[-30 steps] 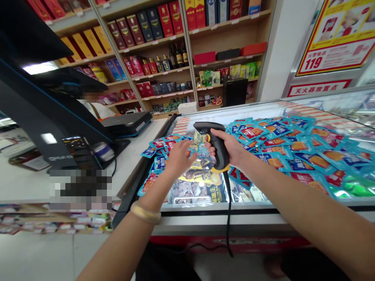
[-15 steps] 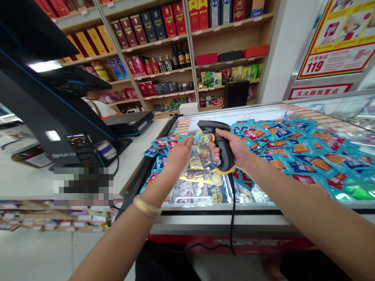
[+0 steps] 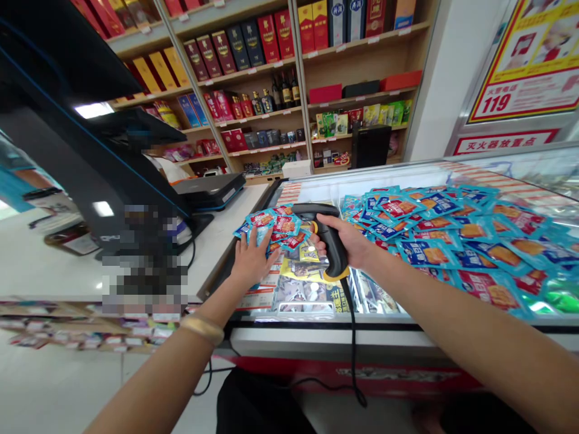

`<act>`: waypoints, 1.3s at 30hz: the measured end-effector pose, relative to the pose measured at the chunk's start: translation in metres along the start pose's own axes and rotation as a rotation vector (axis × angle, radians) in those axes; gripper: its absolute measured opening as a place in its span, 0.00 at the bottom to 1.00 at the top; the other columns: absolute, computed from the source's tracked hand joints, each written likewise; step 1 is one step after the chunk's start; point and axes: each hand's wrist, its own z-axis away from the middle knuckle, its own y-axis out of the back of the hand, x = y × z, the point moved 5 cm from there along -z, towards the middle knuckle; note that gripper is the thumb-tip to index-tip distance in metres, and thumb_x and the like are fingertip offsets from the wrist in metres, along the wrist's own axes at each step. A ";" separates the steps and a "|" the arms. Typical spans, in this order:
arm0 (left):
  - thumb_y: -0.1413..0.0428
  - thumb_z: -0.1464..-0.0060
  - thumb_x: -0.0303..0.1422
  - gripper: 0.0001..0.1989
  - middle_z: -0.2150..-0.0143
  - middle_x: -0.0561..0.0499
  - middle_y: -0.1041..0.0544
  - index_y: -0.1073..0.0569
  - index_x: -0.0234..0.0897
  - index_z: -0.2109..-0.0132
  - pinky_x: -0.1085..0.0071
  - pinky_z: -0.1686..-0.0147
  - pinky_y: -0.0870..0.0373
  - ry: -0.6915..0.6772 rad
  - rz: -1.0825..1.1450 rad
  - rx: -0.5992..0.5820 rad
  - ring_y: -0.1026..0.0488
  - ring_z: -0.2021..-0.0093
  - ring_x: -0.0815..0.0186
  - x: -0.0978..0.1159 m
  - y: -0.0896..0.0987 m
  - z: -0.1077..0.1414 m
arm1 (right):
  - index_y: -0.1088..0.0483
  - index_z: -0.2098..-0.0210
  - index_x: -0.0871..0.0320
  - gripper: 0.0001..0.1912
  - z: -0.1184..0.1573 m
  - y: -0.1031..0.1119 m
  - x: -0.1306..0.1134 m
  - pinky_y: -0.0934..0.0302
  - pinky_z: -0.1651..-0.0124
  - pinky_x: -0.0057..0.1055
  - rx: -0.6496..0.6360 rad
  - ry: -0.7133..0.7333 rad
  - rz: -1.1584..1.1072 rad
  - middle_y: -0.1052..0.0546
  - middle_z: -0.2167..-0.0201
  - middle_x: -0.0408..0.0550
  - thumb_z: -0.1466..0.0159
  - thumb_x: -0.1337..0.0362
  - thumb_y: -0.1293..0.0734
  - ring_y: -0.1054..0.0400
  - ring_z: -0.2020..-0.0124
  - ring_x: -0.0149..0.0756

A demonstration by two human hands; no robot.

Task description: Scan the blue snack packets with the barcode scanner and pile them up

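My right hand is wrapped round the grip of a black and yellow barcode scanner, whose head points left and whose cord hangs down over the front edge. My left hand, fingers spread, rests on the small pile of snack packets at the left end of the glass-topped freezer. These packets are light blue with red or dark blue panels. A larger heap of the same packets covers the right part of the glass, beyond my right hand. A gold bangle circles my left wrist.
Left of the freezer stands a white counter with a black checkout terminal and a flat dark device. Shelves of boxes and bottles line the back. The scanner cord loops low in front.
My left hand has moved left and down from beside the scanner onto the small pile, its fingers now spread. My right hand has shifted slightly left and down with the scanner.
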 end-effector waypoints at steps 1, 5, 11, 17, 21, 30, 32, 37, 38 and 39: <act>0.55 0.36 0.49 0.33 0.26 0.38 0.51 0.45 0.45 0.29 0.42 0.35 0.47 -0.004 0.009 0.003 0.50 0.28 0.38 0.000 0.000 -0.004 | 0.33 0.72 0.61 0.16 0.000 0.001 0.001 0.40 0.81 0.22 0.003 -0.004 0.005 0.30 0.81 0.44 0.31 0.60 0.40 0.39 0.83 0.27; 0.54 0.38 0.51 0.34 0.26 0.37 0.51 0.45 0.45 0.29 0.39 0.35 0.49 -0.002 0.038 0.050 0.52 0.28 0.36 -0.005 0.003 -0.012 | 0.32 0.71 0.61 0.14 0.004 0.004 -0.003 0.40 0.80 0.21 0.001 0.006 0.004 0.31 0.81 0.43 0.32 0.59 0.38 0.39 0.83 0.26; 0.51 0.39 0.48 0.34 0.28 0.33 0.46 0.42 0.38 0.30 0.39 0.34 0.54 0.056 0.176 0.300 0.54 0.28 0.39 0.011 0.032 -0.012 | 0.32 0.71 0.60 0.14 0.028 0.027 -0.043 0.41 0.81 0.22 0.052 0.094 0.007 0.31 0.80 0.44 0.32 0.60 0.39 0.41 0.83 0.26; 0.42 0.45 0.43 0.36 0.33 0.35 0.37 0.39 0.38 0.33 0.51 0.36 0.42 -0.225 0.538 0.267 0.40 0.33 0.48 0.109 0.037 -0.028 | 0.32 0.69 0.59 0.10 0.058 0.078 -0.081 0.40 0.82 0.23 0.160 0.176 0.090 0.31 0.80 0.45 0.35 0.59 0.35 0.41 0.83 0.28; 0.40 0.47 0.43 0.38 0.35 0.31 0.35 0.39 0.32 0.33 0.53 0.37 0.40 -0.221 0.599 0.082 0.36 0.35 0.47 0.172 0.020 -0.038 | 0.33 0.69 0.59 0.10 0.071 0.100 -0.087 0.41 0.82 0.23 0.199 0.171 0.095 0.32 0.80 0.45 0.35 0.59 0.35 0.42 0.83 0.28; 0.38 0.49 0.39 0.29 0.47 0.36 0.23 0.30 0.37 0.41 0.54 0.43 0.35 -0.210 0.486 -0.051 0.28 0.44 0.46 0.194 0.010 -0.048 | 0.33 0.67 0.59 0.11 0.072 0.101 -0.082 0.40 0.82 0.23 0.194 0.176 0.069 0.32 0.80 0.44 0.34 0.58 0.37 0.42 0.83 0.28; 0.36 0.53 0.35 0.26 0.51 0.38 0.21 0.27 0.39 0.45 0.57 0.45 0.34 -0.204 0.510 -0.056 0.26 0.47 0.48 0.187 0.012 -0.048 | 0.33 0.68 0.59 0.11 0.073 0.098 -0.082 0.40 0.82 0.23 0.188 0.175 0.084 0.32 0.80 0.44 0.34 0.58 0.36 0.42 0.83 0.27; 0.34 0.62 0.30 0.25 0.54 0.41 0.21 0.24 0.39 0.51 0.54 0.45 0.33 -0.086 0.692 -0.024 0.25 0.49 0.47 0.164 0.019 -0.051 | 0.32 0.68 0.60 0.11 0.073 0.096 -0.080 0.40 0.82 0.23 0.183 0.179 0.092 0.31 0.81 0.44 0.34 0.58 0.35 0.42 0.83 0.27; 0.36 0.60 0.31 0.22 0.55 0.41 0.21 0.24 0.38 0.53 0.53 0.44 0.33 -0.041 0.755 -0.023 0.25 0.50 0.47 0.158 0.020 -0.053 | 0.32 0.68 0.60 0.12 0.073 0.096 -0.079 0.40 0.82 0.22 0.184 0.173 0.088 0.31 0.81 0.45 0.34 0.58 0.36 0.41 0.83 0.27; 0.37 0.57 0.31 0.17 0.57 0.42 0.21 0.24 0.38 0.56 0.52 0.45 0.32 0.020 0.839 -0.026 0.25 0.50 0.48 0.152 0.021 -0.056 | 0.32 0.68 0.60 0.12 0.073 0.097 -0.078 0.40 0.82 0.22 0.183 0.167 0.084 0.31 0.81 0.45 0.34 0.58 0.36 0.41 0.83 0.27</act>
